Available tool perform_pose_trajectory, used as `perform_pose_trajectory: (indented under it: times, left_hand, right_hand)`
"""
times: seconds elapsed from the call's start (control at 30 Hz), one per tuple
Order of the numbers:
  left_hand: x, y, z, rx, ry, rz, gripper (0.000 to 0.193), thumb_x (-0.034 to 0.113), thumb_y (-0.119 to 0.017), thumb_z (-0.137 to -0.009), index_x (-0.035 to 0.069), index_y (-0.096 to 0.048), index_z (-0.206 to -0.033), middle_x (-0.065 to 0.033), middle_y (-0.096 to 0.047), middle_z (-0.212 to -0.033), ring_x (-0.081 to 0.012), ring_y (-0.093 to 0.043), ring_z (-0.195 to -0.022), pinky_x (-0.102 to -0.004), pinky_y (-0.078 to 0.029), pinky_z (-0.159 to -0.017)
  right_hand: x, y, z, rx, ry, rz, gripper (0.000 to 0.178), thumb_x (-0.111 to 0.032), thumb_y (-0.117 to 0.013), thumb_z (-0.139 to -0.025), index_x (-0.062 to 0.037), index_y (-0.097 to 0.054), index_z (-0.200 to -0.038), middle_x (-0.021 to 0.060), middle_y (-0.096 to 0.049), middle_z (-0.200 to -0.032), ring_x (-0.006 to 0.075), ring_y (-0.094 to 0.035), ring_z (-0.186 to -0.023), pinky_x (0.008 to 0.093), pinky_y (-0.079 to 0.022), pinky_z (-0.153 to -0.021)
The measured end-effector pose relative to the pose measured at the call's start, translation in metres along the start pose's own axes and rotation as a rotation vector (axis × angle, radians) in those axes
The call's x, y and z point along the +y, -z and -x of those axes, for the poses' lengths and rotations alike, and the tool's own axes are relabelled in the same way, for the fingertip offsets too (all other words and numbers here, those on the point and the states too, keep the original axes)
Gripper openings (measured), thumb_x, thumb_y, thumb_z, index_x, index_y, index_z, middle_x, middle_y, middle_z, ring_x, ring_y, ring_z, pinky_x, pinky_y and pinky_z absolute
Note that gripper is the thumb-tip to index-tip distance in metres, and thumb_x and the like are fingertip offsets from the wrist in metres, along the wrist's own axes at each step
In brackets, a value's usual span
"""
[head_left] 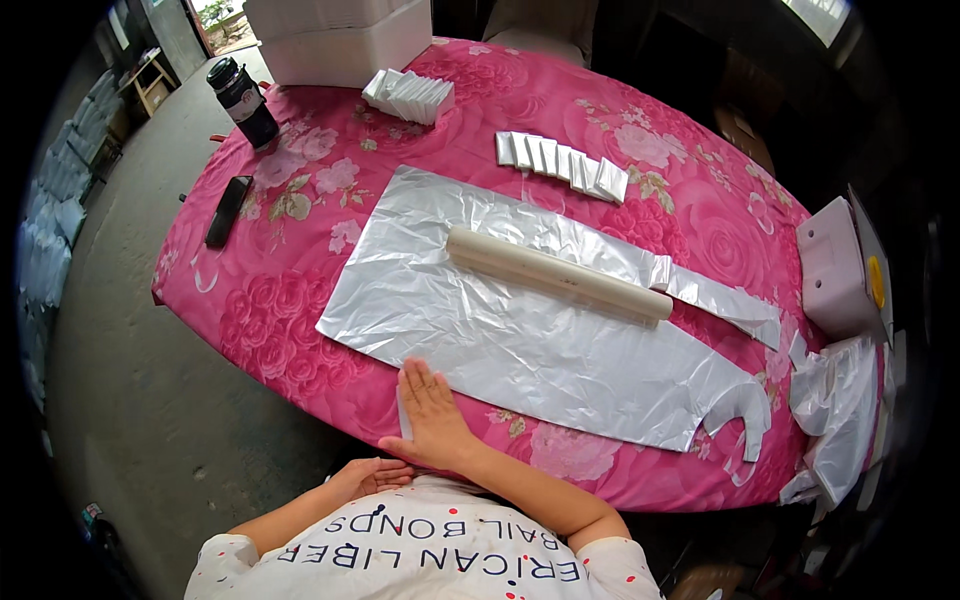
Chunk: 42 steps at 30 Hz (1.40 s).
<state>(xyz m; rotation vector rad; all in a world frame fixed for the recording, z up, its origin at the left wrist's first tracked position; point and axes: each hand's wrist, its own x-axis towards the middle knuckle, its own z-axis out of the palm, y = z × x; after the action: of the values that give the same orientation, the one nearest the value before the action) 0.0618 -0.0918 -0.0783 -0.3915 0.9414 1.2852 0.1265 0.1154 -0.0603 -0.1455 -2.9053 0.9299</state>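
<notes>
A silvery-white plastic sheet (pixel 560 360) lies spread on the table, with two narrow strap-like ends and a curved cut-out at its right. On top of it rests a beige tube (pixel 560 275), lying lengthwise. My right hand (pixel 432 418) is open and flat at the table's near edge, fingertips close to the sheet's near edge. A small whitish piece (pixel 404 412) shows beside its thumb and partly under the palm; I cannot make out its kind. Lower down, close to my shirt, my left hand (pixel 372 478) is open with fingers extended, holding nothing visible.
A pink floral tablecloth (pixel 265 330) covers the table. Farther back are folded silvery packets (pixel 560 165), a stack of white packets (pixel 408 96), a white foam box (pixel 345 45) and a dark bottle (pixel 243 105). A phone (pixel 228 212) lies left; a white box (pixel 835 265) and crumpled plastic (pixel 835 410) are right.
</notes>
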Motion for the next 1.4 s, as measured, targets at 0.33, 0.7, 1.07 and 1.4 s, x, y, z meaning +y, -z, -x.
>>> perform_pose_trajectory:
  times: [0.33, 0.7, 1.07, 1.4]
  left_hand:
    - [0.037, -0.049, 0.022, 0.295, -0.297, -1.020, 0.018, 0.012, -0.062, -0.080, 0.001, -0.067, -0.093, -0.0128, -0.066, -0.078, -0.0164, -0.064, -0.068, -0.0290, -0.051, -0.061]
    - [0.102, -0.126, 0.005, 0.120, -1.136, -1.599, 0.039, 0.008, -0.068, -0.071, 0.004, -0.059, -0.108, -0.0124, -0.060, -0.112, -0.0294, -0.060, -0.096, -0.0349, -0.050, -0.081]
    - [0.090, -0.118, -0.002, 0.065, -1.038, -1.667, 0.038, 0.009, -0.067, -0.072, 0.004, -0.059, -0.109, -0.0118, -0.058, -0.115, -0.0290, -0.058, -0.099, -0.0361, -0.049, -0.082]
    - [0.099, -0.135, -0.015, -0.088, -1.127, -1.772, 0.039, 0.011, -0.064, -0.074, 0.002, -0.056, -0.111, -0.0140, -0.057, -0.116, -0.0290, -0.058, -0.098, -0.0362, -0.049, -0.081]
  right_hand:
    - [-0.024, 0.017, 0.003, -0.127, 0.294, -0.111, 0.044, -0.037, -0.049, -0.087, -0.0133, -0.050, -0.124, 0.0163, -0.029, -0.141, 0.0327, -0.012, -0.137, 0.0590, -0.003, -0.105]
    - [0.108, 0.155, -0.030, 0.456, -0.059, -0.150, 0.007, -0.012, -0.066, -0.077, -0.0124, -0.063, -0.083, -0.0003, -0.058, -0.079, 0.0195, -0.054, -0.091, 0.0548, -0.011, -0.105]
    - [0.325, 0.252, -0.105, 0.790, -1.127, 0.121, 0.041, -0.033, -0.057, -0.081, -0.0012, -0.060, -0.106, 0.0174, -0.063, -0.098, 0.0332, -0.054, -0.100, 0.0536, -0.026, -0.094]
    - [0.213, 0.202, 0.001, 0.338, -0.230, 0.302, 0.048, -0.025, -0.064, -0.078, -0.0034, -0.053, -0.120, 0.0171, -0.054, -0.112, 0.0340, -0.048, -0.106, 0.0410, -0.038, -0.091]
